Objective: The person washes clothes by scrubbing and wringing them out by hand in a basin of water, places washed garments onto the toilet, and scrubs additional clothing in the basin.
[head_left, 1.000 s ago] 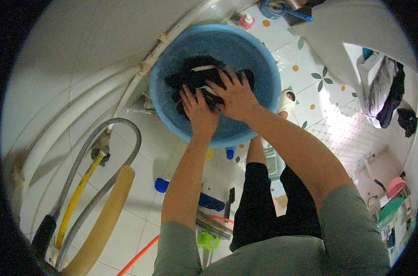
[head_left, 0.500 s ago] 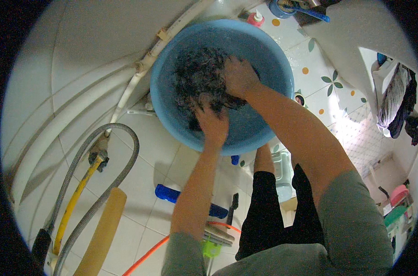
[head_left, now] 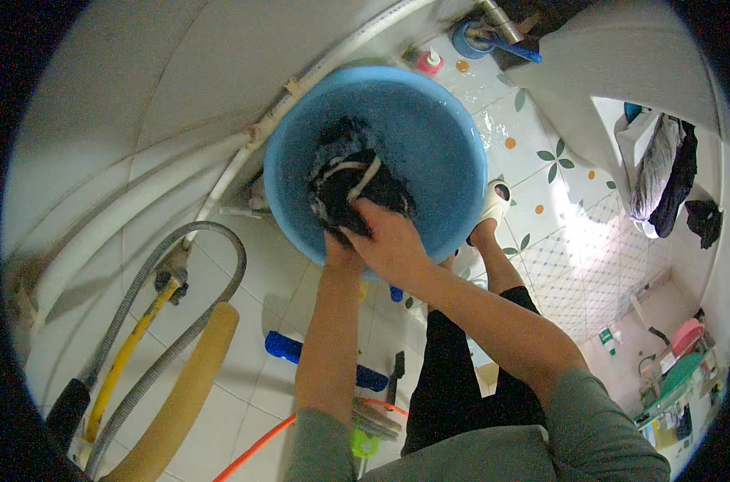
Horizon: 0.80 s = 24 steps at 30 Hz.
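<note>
A round blue basin with water in it stands on the tiled floor. Inside it lies a wet dark garment with pale trim. My right hand presses down on the near part of the garment and grips it. My left hand sits just to the left, at the basin's near rim, mostly hidden under the right hand, with its fingers in the cloth.
White pipes run along the wall left of the basin. A grey hose, a yellow hose and a tan tube lie at lower left. A blue brush, an orange hose, a pink-capped bottle and hanging clothes surround me.
Both hands drew back toward the basin's near rim, gathering the spread-out garment into a tighter bundle. The view tilted, so the basin sits lower in the picture.
</note>
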Tool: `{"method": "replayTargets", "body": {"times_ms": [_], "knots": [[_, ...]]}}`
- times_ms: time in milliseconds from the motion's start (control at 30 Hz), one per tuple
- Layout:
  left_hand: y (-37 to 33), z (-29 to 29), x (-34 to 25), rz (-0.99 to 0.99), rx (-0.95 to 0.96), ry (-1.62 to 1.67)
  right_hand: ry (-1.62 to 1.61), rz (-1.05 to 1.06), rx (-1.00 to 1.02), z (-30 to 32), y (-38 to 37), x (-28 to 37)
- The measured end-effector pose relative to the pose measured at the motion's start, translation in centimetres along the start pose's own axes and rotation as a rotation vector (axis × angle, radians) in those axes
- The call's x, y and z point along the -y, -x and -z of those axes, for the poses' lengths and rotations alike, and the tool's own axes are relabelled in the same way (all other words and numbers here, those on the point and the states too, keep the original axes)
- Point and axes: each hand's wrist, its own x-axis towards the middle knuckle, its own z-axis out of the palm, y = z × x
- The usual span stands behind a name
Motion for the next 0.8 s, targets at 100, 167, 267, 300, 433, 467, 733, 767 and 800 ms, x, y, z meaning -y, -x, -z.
{"method": "replayTargets", "body": {"times_ms": [100,167,267,300,433,467,733,767,800], "knots": [[1.4,-1.7,0.3,0.067,0.239,0.038,0.158,-0.011,0.187,1.4,0.0,0.4],[2.2,-3.1,2.5,-0.009,-0.055,-0.045,0.27,-0.019,0.101,0.8,-1.2,-1.4],[3.7,-4.2,4.6,-0.176,-0.377,-0.44,0.498,0.034,-0.081,0.7,-4.9,-6.5],[5.1,-4.4,4.7,-0.158,-0.375,-0.437,0.604,0.08,-0.062,1.5,-6.2,-7.0],[6.0,-4.7,5.8,-0.153,-0.115,-1.029,0.445,-0.141,-0.231,2.6,-9.9,-7.0],[5.3,-3.4,6.0,-0.3,-0.246,-1.1,0.337,-0.101,-0.493,1.1,-9.8,-7.7],[0.0,-5.4,4.6,-0.153,-0.474,-0.524,0.627,0.186,-0.383,2.7,-9.5,-9.3],[-0.1,-5.2,5.2,-0.16,-0.484,-0.532,0.614,0.19,-0.378,1.6,-10.1,-8.6],[-0.3,-5.1,5.5,-0.054,-0.341,-0.399,0.334,-0.079,-0.418,0.6,-10.6,-7.4]]}}
